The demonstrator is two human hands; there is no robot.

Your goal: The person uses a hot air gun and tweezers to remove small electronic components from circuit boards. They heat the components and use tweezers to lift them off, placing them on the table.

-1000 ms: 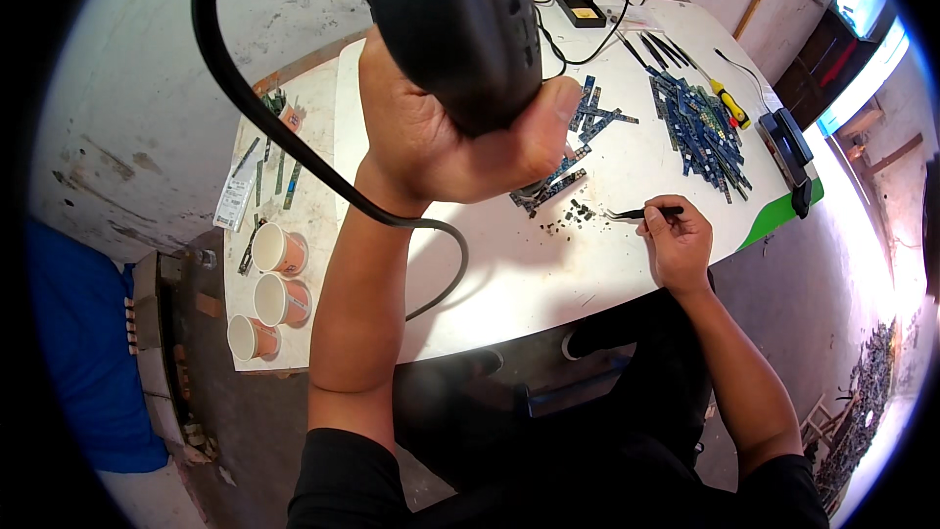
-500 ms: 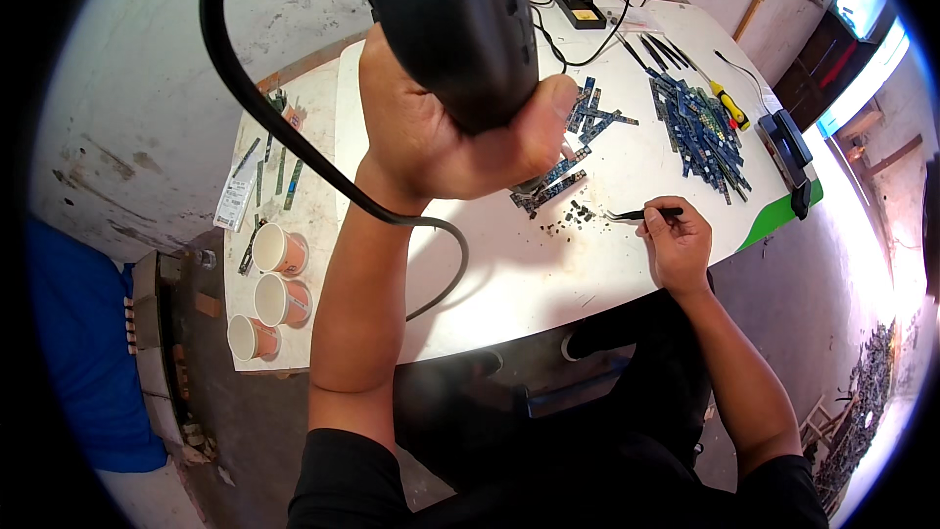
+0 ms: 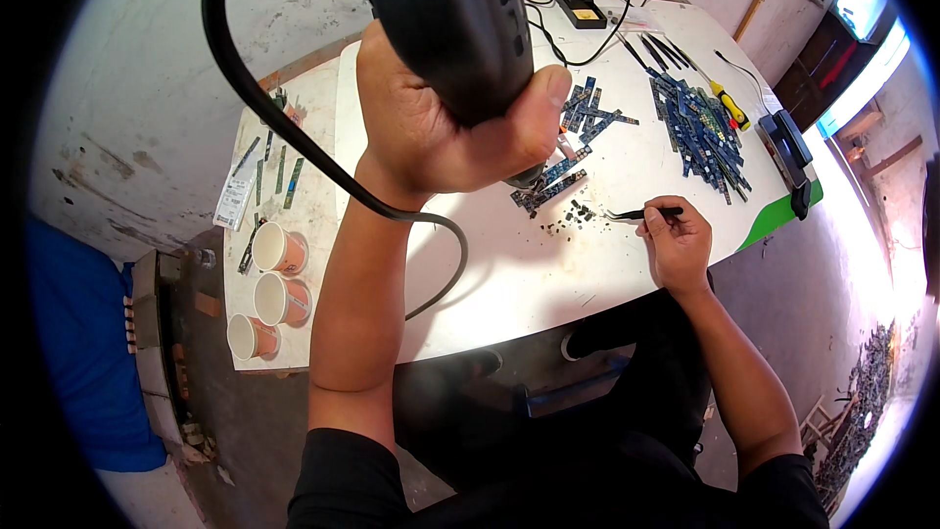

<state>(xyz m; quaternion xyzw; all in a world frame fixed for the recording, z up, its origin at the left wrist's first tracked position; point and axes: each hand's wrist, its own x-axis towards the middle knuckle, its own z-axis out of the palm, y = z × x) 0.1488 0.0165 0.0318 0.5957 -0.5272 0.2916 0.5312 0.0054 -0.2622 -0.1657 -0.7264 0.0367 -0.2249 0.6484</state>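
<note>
My left hand (image 3: pixel 436 132) is closed round a black hot-air gun (image 3: pixel 441 20), held high in the centre. Its metal nozzle (image 3: pixel 524 178) points down at blue circuit-board strips (image 3: pixel 548 191) on the white table (image 3: pixel 509 304); its exact contact with them is hidden. A black cable loops over my left forearm. At the right, my right hand (image 3: pixel 676 245) pinches black tweezers (image 3: pixel 636 216), their tips beside scattered small black chips (image 3: pixel 578 216). More strips lie loosely crossed beyond my hands (image 3: pixel 592 108), and a dense pile of strips (image 3: pixel 700 137) covers the table's right part.
Three paper cups (image 3: pixel 281 299) stand at the left near narrow boards and a white packet (image 3: pixel 235 191). At the back are a soldering-iron stand (image 3: pixel 578 5), several tools (image 3: pixel 666 49) and a yellow-handled tool (image 3: pixel 729 103). A black device (image 3: pixel 783 147) sits on the right edge.
My left hand and the hot-air gun have shifted slightly up and left, with the nozzle showing a little more. My right hand and the tweezers look unmoved.
</note>
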